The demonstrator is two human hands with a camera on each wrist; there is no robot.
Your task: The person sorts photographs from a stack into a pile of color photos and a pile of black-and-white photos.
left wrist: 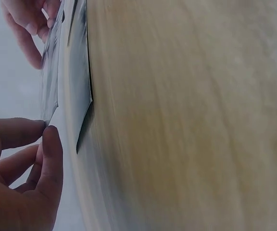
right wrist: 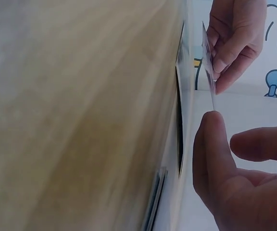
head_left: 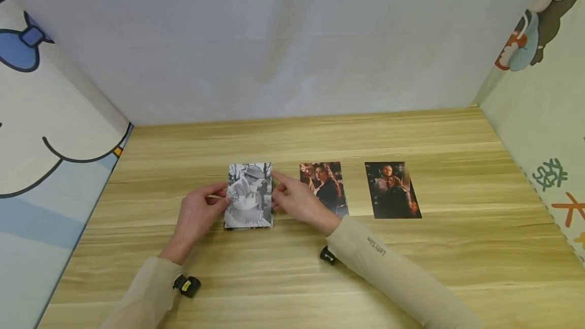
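A black-and-white photo card (head_left: 250,194) is held just above the wooden table. My left hand (head_left: 198,215) pinches its left edge between thumb and index finger, as the left wrist view shows. My right hand (head_left: 299,202) is at the card's right edge. Its extended fingertips touch that edge in the right wrist view, with the thumb apart from the card. Directly beneath lies another card (left wrist: 81,82) on the table, mostly hidden from above, with only a dark strip showing along the bottom.
To the right lie a photo (head_left: 326,187) of a person with long curly hair, partly behind my right wrist, and a dark photo (head_left: 393,192) of two people. A pale curtain (head_left: 292,65) closes the table's far edge. Printed panels stand at both sides.
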